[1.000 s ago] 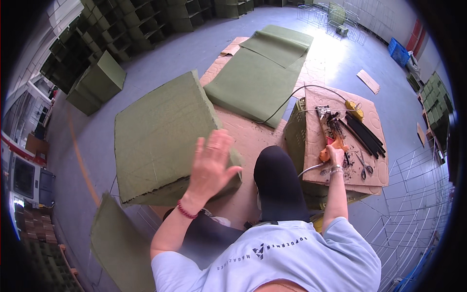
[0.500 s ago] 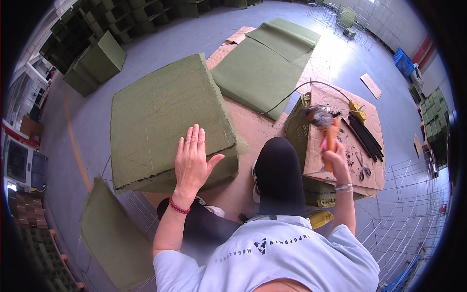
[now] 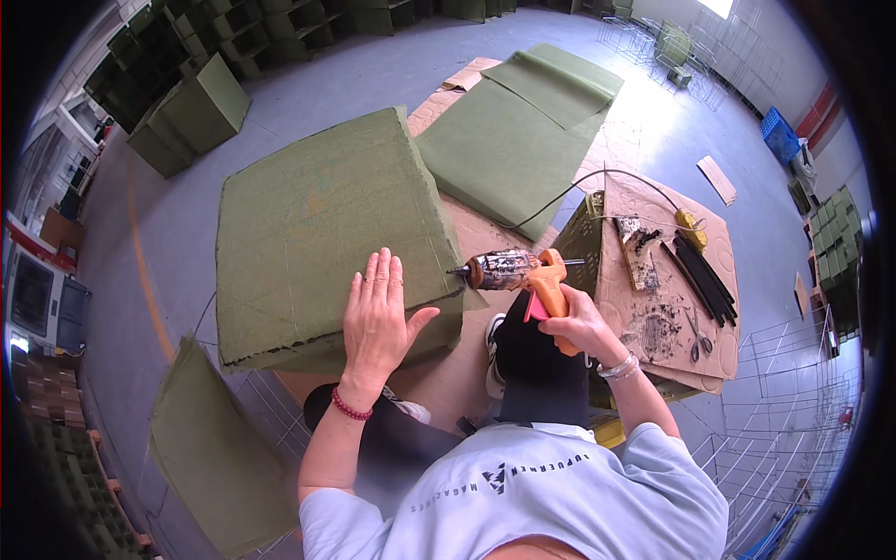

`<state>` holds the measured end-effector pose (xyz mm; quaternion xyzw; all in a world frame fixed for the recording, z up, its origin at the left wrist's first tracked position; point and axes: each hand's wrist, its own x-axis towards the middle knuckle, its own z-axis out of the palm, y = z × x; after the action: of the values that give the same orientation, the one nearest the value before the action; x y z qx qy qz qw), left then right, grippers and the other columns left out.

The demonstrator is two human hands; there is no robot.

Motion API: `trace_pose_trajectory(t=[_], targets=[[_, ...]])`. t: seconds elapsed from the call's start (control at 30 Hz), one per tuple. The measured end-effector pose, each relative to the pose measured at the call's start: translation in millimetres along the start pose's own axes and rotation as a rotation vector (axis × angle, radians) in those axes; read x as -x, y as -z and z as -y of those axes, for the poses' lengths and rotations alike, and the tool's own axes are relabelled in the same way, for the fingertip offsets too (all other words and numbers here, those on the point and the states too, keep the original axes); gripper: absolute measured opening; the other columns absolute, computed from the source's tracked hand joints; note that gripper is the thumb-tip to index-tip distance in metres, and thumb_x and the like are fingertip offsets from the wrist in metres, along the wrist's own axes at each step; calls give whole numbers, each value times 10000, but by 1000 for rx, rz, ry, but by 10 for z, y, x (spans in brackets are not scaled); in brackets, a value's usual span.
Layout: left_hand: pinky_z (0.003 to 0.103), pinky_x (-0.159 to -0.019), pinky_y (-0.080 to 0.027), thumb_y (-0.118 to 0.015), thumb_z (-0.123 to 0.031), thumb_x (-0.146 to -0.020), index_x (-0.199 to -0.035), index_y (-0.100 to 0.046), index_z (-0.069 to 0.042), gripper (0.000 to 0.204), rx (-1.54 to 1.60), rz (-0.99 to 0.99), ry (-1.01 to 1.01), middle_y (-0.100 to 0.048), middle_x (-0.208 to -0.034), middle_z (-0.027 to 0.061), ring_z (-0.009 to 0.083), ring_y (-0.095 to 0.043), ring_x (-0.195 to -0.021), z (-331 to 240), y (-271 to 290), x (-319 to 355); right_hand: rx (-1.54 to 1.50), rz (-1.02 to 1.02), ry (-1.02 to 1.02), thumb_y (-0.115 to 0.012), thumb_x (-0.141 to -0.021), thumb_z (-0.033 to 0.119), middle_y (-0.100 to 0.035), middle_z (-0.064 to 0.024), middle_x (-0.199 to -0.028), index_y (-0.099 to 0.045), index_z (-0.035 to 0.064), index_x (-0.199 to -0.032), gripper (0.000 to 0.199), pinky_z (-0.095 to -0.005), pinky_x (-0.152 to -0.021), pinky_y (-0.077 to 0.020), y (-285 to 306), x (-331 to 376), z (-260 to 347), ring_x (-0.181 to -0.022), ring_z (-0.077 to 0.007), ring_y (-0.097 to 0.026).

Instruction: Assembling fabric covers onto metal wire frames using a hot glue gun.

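Note:
A large olive-green fabric-covered box [image 3: 317,224] lies on the floor in front of me. My left hand [image 3: 378,317] rests flat on its top near the right front corner, fingers spread. My right hand [image 3: 574,322] grips an orange glue gun [image 3: 513,273] by the handle. Its grimy nozzle points left at the box's right edge, about touching the fabric. A black cable runs from the gun back over the cardboard.
A low cardboard-topped stand [image 3: 667,280] at my right holds black glue sticks [image 3: 695,275], scissors [image 3: 695,331] and glue stains. Green felt sheets [image 3: 523,131] lie on cardboard ahead. Another green sheet [image 3: 219,457] lies at lower left. Wire grids [image 3: 784,392] stand right; green boxes [image 3: 191,112] far left.
My right hand lifted the glue gun off the stand and swung it left to the box's right edge. My left hand stayed flat on the box top.

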<state>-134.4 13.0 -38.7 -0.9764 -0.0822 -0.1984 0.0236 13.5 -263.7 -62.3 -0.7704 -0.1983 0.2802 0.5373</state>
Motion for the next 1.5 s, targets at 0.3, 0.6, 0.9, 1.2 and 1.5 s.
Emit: trace_pose_trajectory(t=[0.3,0.6,0.9,1.2,1.5], targets=[[465,-1062,-351,-388,-659,-869,-1351,-426,54,861,8,-16,2,-413,-1423,194,325,-399,-1320,5,6,-14,339,-48,-62,-700,-630,209,-609,-146,-772,-554,-52,-885,394,-359,-709,-489,55,-579,189,-724,-239,-609],[465,-1048,-368,-425,-645,-863,-1322,-454,68,848,30,-25,-6,-440,-1392,215,334,-419,-1303,2,-3,-15,471,-106,1,-703,-631,209,-633,-172,-752,-563,-79,-848,387,-376,-710,-511,-2,-1093,401,-721,-277,-649],[462,-1047,-367,-415,-648,-868,-1326,-456,59,843,33,-14,2,-437,-1401,208,332,-417,-1308,14,12,-26,479,-118,-22,-728,-606,228,-635,-140,-771,-585,-57,-840,395,-348,-681,-501,-39,-1770,384,-712,-229,-631],[447,-1012,-408,-456,-617,-874,-1289,-491,69,803,46,-41,-11,-475,-1363,222,323,-466,-1270,2,34,-42,473,-148,21,-731,-588,246,-644,-150,-773,-602,-53,-813,395,-353,-674,-504,-86,-2353,502,-712,-248,-638],[451,-996,-425,-446,-646,-861,-1266,-518,61,818,80,-53,15,-503,-1339,210,332,-494,-1242,0,39,-40,504,-204,66,-720,-584,256,-657,-188,-804,-629,-76,-814,413,-354,-708,-523,-171,-2993,699,-751,-287,-655]])
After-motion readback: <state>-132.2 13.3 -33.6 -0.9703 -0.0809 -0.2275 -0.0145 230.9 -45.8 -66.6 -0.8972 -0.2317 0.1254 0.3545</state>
